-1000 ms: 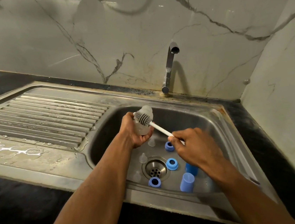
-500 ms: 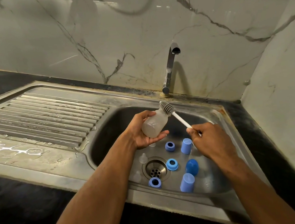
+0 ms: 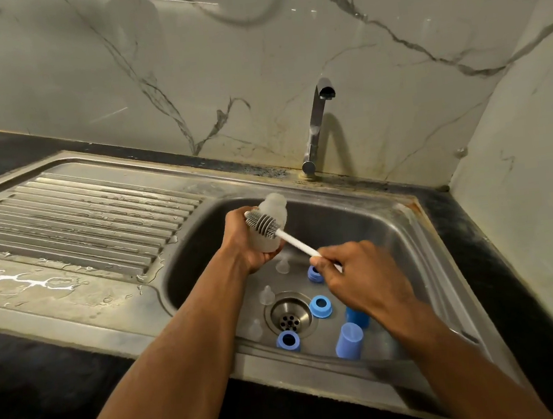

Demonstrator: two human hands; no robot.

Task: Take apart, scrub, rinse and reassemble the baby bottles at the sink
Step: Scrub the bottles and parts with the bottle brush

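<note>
Sink [image 3: 419,237] of steel fills my view from the head camera, set in a dark counter [image 3: 29,382] against a marbled wall [image 3: 251,57], with a ribbed draining board [image 3: 73,218] on the left that carries puddles of water. A tap [image 3: 317,125] stands at the back rim; I see no water coming from it.

My left hand [image 3: 244,244] is above the basin, fingers curled round a cloudy, see-through bottle [image 3: 271,223] held roughly upright, with no top on it. My right hand [image 3: 362,275] pinches the white handle of a brush [image 3: 263,224]. The handle slants up and left, and the grey bristle head lies across the outside of the bottle, touching it.

On the basin floor, around the drain [image 3: 289,315], lie the loose parts. Three blue rings [image 3: 320,306] sit there: one just right of the drain, one at its near edge, one farther back, partly hidden by my right hand. Two blue caps [image 3: 349,340] are at the near right, one partly behind my wrist. Three clear teats [image 3: 267,294] stand left of the drain and behind it, faint against the steel.
</note>
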